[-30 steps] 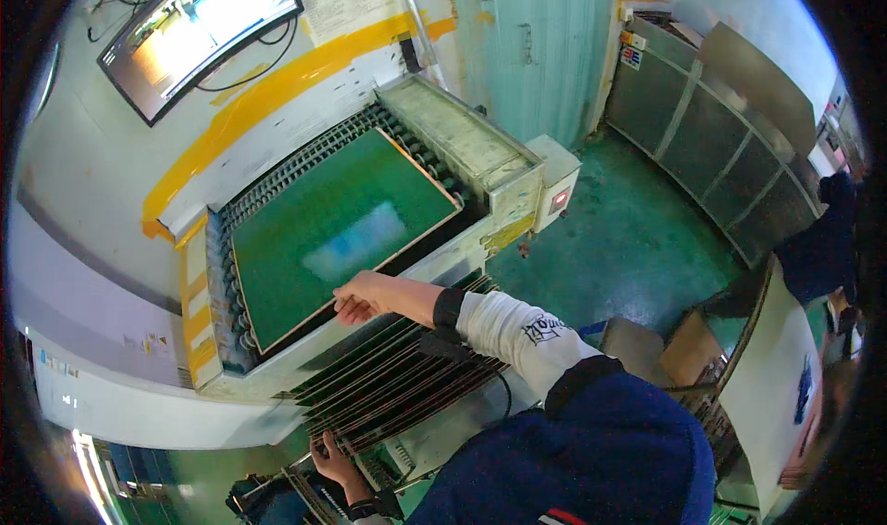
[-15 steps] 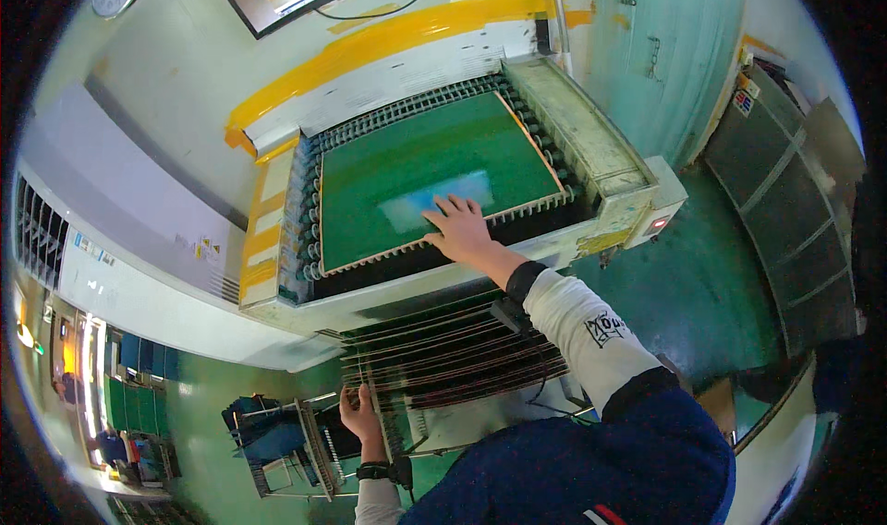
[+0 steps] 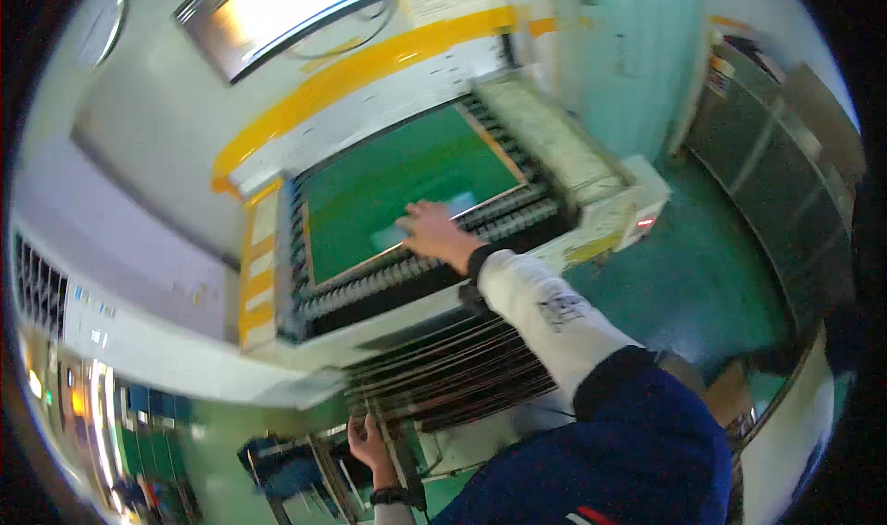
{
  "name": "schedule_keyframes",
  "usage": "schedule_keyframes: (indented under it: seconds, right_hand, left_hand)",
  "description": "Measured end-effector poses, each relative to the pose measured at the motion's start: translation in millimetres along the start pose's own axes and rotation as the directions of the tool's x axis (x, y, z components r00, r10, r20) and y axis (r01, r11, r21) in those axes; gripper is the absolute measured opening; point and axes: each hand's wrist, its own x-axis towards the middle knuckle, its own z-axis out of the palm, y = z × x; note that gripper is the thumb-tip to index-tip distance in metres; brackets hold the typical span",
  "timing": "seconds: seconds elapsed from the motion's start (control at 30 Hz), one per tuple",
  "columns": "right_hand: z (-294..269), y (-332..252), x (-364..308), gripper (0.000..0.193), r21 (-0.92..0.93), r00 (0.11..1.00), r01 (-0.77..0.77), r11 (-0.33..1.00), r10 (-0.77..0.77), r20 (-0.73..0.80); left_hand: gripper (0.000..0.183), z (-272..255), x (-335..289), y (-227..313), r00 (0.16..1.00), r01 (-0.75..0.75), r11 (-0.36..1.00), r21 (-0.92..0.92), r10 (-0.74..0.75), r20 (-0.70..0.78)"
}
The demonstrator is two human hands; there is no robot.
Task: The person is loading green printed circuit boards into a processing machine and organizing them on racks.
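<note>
One bare left hand (image 3: 371, 446) is by the left end of a stack of thin dark boards (image 3: 480, 359), its fingers bent up and a little apart, and I cannot tell if they hold anything. Next, a big green board (image 3: 388, 179) lies flat on the rollers (image 3: 506, 219) of a pale machine (image 3: 554, 142), and the right hand (image 3: 439, 233) is over its near edge, palm down, fingers loosely spread and not closed around anything. Farther right, a small red light (image 3: 645, 222) glows on the machine's end.
</note>
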Motion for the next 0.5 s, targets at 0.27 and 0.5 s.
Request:
schedule_keyframes:
  seconds: [0.27, 0.5]
  right_hand:
    - [-9, -19, -17, 0.047, 0.008, 0.999, -0.019, 1.0, 0.019, -0.026]
    - [-15, -90, -118, 0.035, 0.29, 0.953, 0.302, 0.908, -0.287, -0.094]
  left_hand:
    - [0.046, 8, 2, -7, 0.96, -0.265, 0.954, 0.14, 0.275, -0.053]
    - [0.049, 2, 33, -88, 0.995, -0.1, 0.982, -0.16, 0.104, 0.013]
